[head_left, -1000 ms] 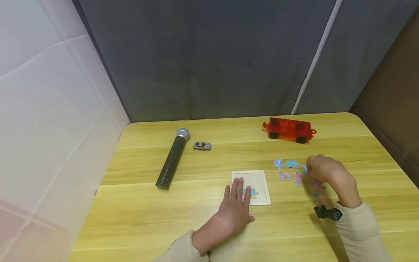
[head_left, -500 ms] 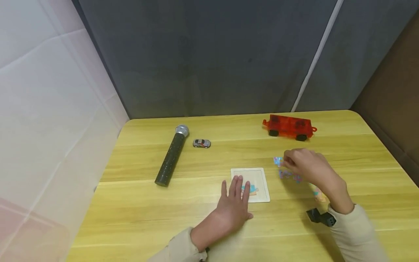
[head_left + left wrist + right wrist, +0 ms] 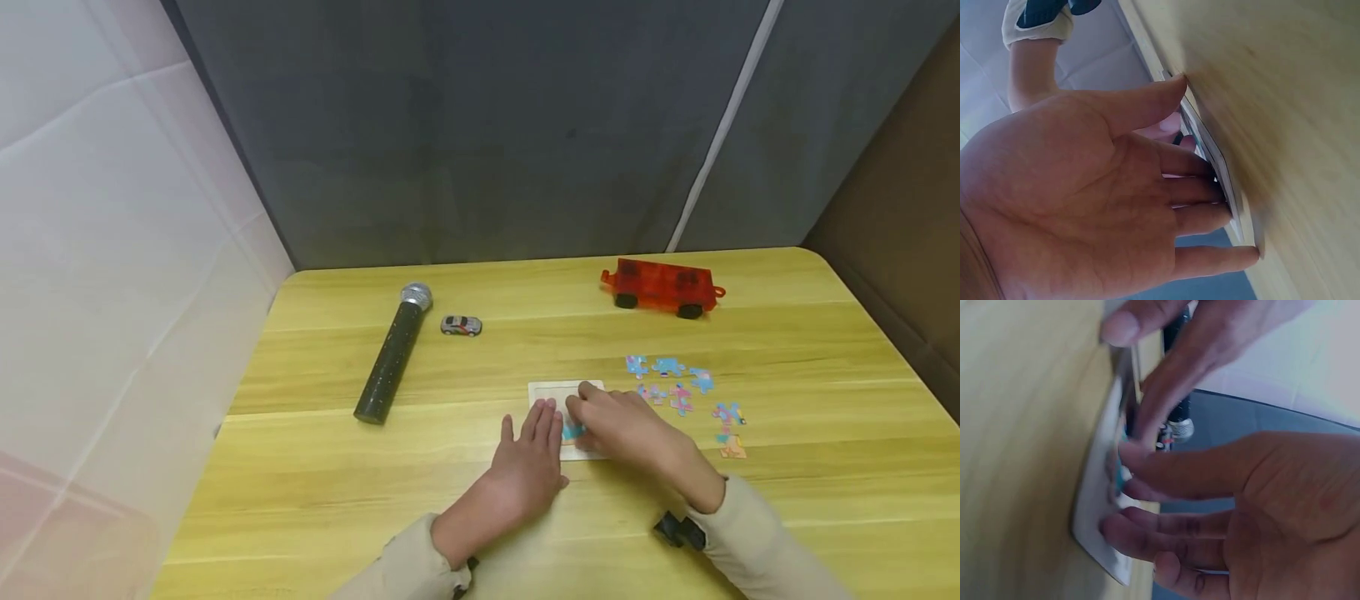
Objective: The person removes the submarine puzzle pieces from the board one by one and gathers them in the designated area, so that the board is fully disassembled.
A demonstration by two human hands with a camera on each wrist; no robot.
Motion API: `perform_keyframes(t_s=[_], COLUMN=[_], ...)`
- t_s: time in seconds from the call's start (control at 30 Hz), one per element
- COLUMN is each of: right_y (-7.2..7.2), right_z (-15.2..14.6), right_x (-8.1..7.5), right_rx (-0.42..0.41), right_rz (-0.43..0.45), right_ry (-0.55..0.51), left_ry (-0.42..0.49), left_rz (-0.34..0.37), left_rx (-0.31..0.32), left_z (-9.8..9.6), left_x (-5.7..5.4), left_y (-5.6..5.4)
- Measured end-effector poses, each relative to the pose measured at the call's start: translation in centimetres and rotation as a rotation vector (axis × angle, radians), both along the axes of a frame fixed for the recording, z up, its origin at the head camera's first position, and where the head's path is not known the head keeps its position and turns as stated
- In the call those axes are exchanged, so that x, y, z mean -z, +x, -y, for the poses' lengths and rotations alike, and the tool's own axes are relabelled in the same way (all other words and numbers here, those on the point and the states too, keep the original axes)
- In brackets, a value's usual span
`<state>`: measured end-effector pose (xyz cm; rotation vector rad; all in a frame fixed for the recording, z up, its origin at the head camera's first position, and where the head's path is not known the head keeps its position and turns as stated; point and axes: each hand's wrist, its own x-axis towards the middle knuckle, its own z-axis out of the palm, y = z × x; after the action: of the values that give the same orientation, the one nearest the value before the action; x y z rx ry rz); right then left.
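Note:
A pale square puzzle board (image 3: 551,390) lies on the table with a few joined blue and peach pieces (image 3: 572,432) at its lower part. My left hand (image 3: 527,467) rests flat over its left side, fingers extended; in the left wrist view the fingertips (image 3: 1219,215) meet the board's edge. My right hand (image 3: 630,425) is over the board's right side, fingers bent. In the right wrist view, thumb and index finger pinch a small teal-and-white puzzle piece (image 3: 1125,477) close over the board, mostly hidden by the fingers.
Several loose puzzle pieces (image 3: 681,400) lie right of the board. Behind them stands a red toy wagon (image 3: 663,286) with black wheels. Farther left are a small toy car (image 3: 461,325) and a dark microphone (image 3: 392,358). A grey partition (image 3: 480,133) closes off the back edge.
My right hand has moved left and nearer, from over the loose puzzle pieces to the board. The left hand stays on the board. The loose pieces show again.

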<state>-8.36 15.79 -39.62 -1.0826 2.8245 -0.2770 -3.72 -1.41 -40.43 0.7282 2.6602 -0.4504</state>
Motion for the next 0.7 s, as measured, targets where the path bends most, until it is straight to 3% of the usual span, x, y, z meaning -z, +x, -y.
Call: perform_keyframes(t_s=[0.17,0.27,0.5,0.7], right_y=[0.2,0.2,-0.5,-1.5], right_z=[0.3,0.5,0.6,0.1], right_x=[0.8,0.8,0.4,0.4], right_rx=[0.024,0.04,0.102,0.115], right_rz=[-0.033,-0.012,0.095,0.211], right_ry=[-0.016,-0.016,-0.008,-0.111], left_ry=[0.012,0.009,-0.014,0.001], left_rz=[0.005,0.001,-0.014,0.001], left_rx=[-0.008,-0.008,-0.001,-0.015], left_z=[-0.1,-0.1,-0.1,-0.1], left_x=[1.7,2.0,0.0,-0.1], left_y=[-0.2,-0.2,0.2,0.2])
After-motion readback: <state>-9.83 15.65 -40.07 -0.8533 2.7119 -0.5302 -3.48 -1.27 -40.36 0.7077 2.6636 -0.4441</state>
